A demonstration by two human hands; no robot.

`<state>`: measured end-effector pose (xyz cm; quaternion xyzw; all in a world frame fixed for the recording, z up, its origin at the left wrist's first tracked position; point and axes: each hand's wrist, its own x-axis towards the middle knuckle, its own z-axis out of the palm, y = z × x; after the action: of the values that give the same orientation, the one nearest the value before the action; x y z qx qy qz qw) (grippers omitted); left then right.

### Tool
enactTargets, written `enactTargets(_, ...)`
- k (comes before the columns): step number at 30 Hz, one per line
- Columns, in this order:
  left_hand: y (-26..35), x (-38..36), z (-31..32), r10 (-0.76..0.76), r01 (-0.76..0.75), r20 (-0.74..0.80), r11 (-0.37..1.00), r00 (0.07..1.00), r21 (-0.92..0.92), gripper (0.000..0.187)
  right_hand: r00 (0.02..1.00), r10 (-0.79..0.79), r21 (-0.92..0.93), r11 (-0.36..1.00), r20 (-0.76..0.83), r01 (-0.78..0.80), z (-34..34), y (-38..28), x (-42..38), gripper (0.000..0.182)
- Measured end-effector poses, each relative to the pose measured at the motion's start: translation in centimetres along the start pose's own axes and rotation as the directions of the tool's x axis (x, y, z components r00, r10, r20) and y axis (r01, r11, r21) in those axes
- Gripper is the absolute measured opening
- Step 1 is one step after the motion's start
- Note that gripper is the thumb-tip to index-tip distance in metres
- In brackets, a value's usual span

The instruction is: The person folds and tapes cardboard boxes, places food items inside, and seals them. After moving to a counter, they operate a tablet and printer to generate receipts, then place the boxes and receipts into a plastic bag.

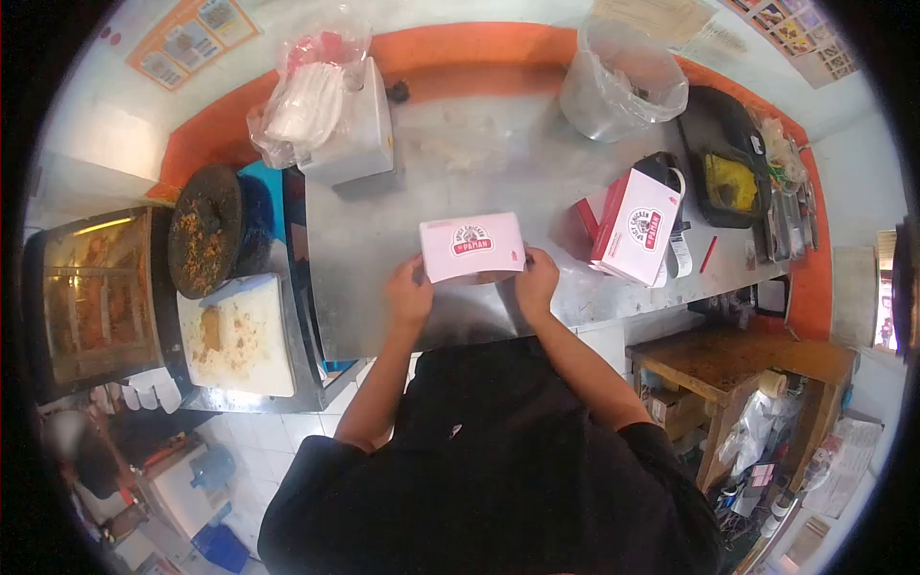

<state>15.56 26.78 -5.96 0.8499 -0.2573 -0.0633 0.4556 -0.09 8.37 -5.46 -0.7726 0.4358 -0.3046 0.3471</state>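
Black cloth shirt [489,460] nearest | left hand [410,292] and right hand [538,281] grip pink-and-white cardboard box [472,249] by its ends | risk: uneven squeezing could buckle its walls

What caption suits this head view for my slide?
Left hand and right hand hold a printed box at a metal worktop.
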Motion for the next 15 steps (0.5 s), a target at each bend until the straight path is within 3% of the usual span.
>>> enactTargets(1,0.1,-0.1,0.6,-0.097,0.097,-0.003,0.991,0.995,-0.093,0.017,1.000,0.000,0.043,0.999,0.017,-0.001,0.3,0.1,0.1,0.015)
enactTargets(4,1.4,0.5,1.7,-0.179,0.153,-0.021,0.891,0.984,-0.427,0.017,0.964,0.107,0.140,0.980,0.243,-0.144,-0.5,-0.3,2.0,0.014)
enactTargets(7,6.4,1.7,-1.7,-0.385,0.391,0.082,0.918,0.919,-0.070,0.014,0.896,0.155,-0.040,0.988,0.416,-0.152,-4.2,-3.7,4.3,0.018)
enactTargets(10,7.1,1.8,-2.9,-0.397,0.415,0.174,0.906,0.901,-0.081,0.023,0.836,0.159,-0.046,0.986,0.525,-0.159,-5.6,-4.6,4.7,0.020)
enactTargets(11,6.3,1.5,-2.7,-0.325,0.343,0.165,0.934,0.931,-0.099,0.022,0.817,0.152,-0.058,0.988,0.556,-0.144,-5.5,-4.1,4.5,0.020)
enactTargets(13,4.3,0.6,-1.7,-0.174,0.194,0.144,0.972,0.974,-0.133,0.020,0.854,0.052,0.000,0.998,0.517,-0.060,-4.5,-2.3,3.5,0.018)
enactTargets(15,4.0,0.5,-1.2,-0.127,0.147,0.100,0.960,0.987,-0.237,0.020,0.896,-0.063,0.074,0.997,0.439,0.034,-3.7,-1.1,3.1,0.016)
